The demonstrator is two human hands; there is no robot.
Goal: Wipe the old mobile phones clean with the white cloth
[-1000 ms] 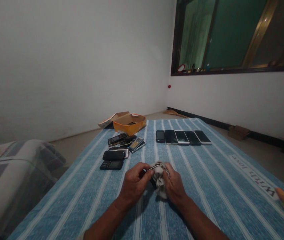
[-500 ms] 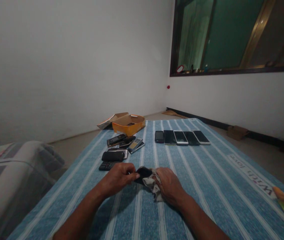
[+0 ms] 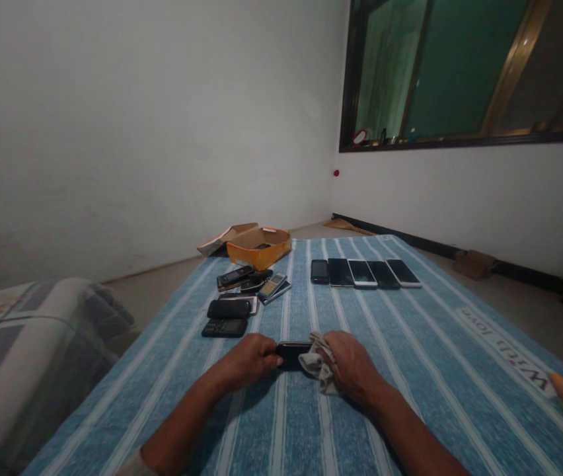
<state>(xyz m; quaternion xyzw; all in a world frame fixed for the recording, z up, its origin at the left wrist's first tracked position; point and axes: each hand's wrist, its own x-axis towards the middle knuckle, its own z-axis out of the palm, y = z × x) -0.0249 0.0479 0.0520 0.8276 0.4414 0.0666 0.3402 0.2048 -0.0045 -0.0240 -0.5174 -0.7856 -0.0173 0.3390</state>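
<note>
My left hand (image 3: 252,360) pinches the left end of a dark mobile phone (image 3: 292,356), held low over the striped cloth. Bunched in my right hand (image 3: 353,363) is a pale grey rag (image 3: 320,363), which wraps the phone's right end and hides it. Beyond my left hand lie a black keypad phone (image 3: 225,328) and a rounded black phone (image 3: 229,309). Farther back, several old phones (image 3: 272,285) lie in a loose pile. To the right, several smartphones (image 3: 362,273) lie side by side in a row.
An open orange cardboard box (image 3: 259,254) stands at the far end of the blue striped cloth (image 3: 375,396). A covered piece of furniture (image 3: 58,357) is at the left. On the floor at right sits a small brown carton (image 3: 474,263), below the window.
The phone has turned from tilted to more level, and its dark face shows differently. Both hands have shifted slightly right, with the rag still at its right end.
</note>
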